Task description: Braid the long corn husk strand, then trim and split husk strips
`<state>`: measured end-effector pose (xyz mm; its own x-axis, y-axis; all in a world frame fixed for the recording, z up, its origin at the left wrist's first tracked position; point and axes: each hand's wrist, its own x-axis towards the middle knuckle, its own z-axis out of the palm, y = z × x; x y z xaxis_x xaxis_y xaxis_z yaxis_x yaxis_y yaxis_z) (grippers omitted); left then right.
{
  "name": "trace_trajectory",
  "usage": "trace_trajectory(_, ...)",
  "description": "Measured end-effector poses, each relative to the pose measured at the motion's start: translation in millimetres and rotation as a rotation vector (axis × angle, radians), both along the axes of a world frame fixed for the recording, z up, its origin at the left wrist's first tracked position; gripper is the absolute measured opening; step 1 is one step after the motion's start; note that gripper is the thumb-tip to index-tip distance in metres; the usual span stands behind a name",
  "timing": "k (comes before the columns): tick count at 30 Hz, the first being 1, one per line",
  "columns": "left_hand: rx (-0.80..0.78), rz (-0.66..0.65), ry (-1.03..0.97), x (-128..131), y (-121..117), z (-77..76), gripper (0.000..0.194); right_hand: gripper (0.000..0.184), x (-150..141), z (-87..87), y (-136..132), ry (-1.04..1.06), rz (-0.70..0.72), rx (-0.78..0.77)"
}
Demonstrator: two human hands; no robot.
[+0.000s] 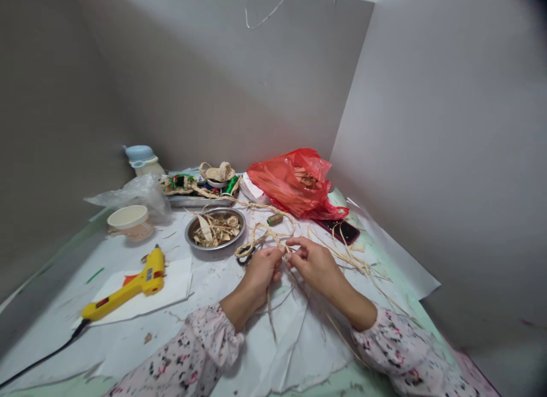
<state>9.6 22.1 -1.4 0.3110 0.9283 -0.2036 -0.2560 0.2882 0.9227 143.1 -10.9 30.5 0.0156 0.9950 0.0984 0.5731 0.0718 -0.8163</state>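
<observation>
My left hand (261,270) and my right hand (314,264) meet over the white paper (290,351) in the middle of the table. Both are closed in a pinch on a braided straw cord (273,234), which runs from my fingers back in a loop toward the far trays. Loose straw strands (359,266) trail from my hands down across the paper and off to the right. Black-handled scissors (247,254) lie just beyond my left hand, partly under the cord.
A yellow glue gun (128,289) lies on white paper at left, its black cable running off the front-left. A steel bowl of straw scraps (215,229), a white cup (128,219), a red plastic bag (294,183), a phone (342,230) and a tray of craft items (200,189) stand behind. Grey walls enclose the table.
</observation>
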Motion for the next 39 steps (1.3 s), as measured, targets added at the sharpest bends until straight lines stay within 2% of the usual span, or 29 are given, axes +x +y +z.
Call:
trace_trajectory(4,-0.006,-0.006,-0.036,-0.3,-0.8,0.5,0.036,0.03,-2.0,-2.6,-0.9,0.022,-0.003,-0.015)
trace_trajectory(12,-0.027,-0.026,-0.048,-0.2,-2.3,4.3,0.027,0.034,-2.8,-10.8,3.7,0.23,0.034,-0.111)
trace_trajectory(21,-0.015,-0.054,-0.002,-0.8,-0.6,5.9,0.023,0.033,-6.9,-10.5,0.9,0.225,0.015,-0.143)
trace_trajectory(25,-0.006,-0.029,0.037,-1.2,-0.2,5.3,0.023,0.031,2.6,0.8,0.4,0.123,0.08,-0.173)
trace_trajectory(27,0.001,-0.03,0.055,-1.8,0.4,4.9,0.024,0.027,12.3,9.9,0.9,0.008,0.076,-0.109)
trace_trajectory(31,0.013,-0.096,0.096,-2.9,2.2,3.7,0.026,0.023,28.2,17.0,7.3,-0.199,-0.006,0.242)
trace_trajectory(34,0.028,-0.164,0.109,-3.3,1.7,5.3,0.027,0.026,30.5,7.3,15.3,-0.225,0.104,0.359)
trace_trajectory(39,0.09,-0.182,0.157,-3.9,-1.3,12.2,0.022,0.028,28.3,-9.3,22.8,-0.074,0.321,0.171)
